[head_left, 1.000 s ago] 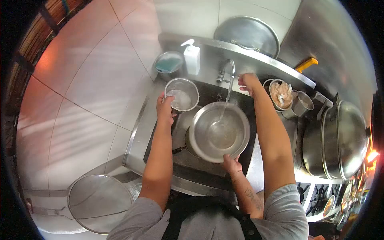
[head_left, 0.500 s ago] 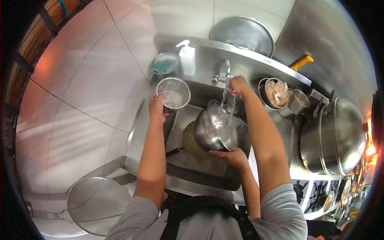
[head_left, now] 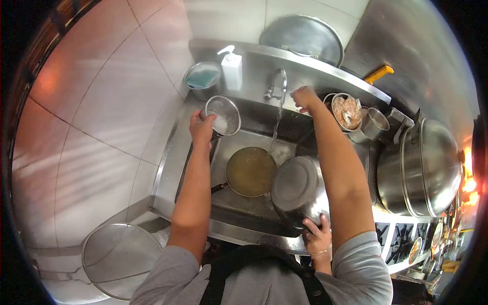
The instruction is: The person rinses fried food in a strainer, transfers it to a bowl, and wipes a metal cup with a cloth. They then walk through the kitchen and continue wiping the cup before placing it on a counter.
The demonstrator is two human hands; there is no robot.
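My left hand [head_left: 202,129] grips a round stainless steel container [head_left: 230,127] by its rim, tilted over the sink's left side. Something pale and wet shows inside it. Beside the running faucet [head_left: 281,84], my right hand [head_left: 304,98] has its fingers curled; whether anything is in them is hidden. Water falls from the spout into the sink [head_left: 244,206]. A pan [head_left: 250,172] with a dark handle lies on the sink floor. Another person's hand [head_left: 318,237] holds a large metal bowl [head_left: 297,185] tipped, its underside facing up.
A white pump bottle [head_left: 232,70] and a container with a green sponge [head_left: 201,79] stand at the back left. To the right are a container of pinkish food [head_left: 347,113] and a big lidded steamer pot [head_left: 406,170]. A strainer [head_left: 122,262] lies at lower left.
The other person's bowl has moved out of the stream towards the lower right and turned over, uncovering the pan. My right hand has drawn slightly away from the water. My left hand still holds the container.
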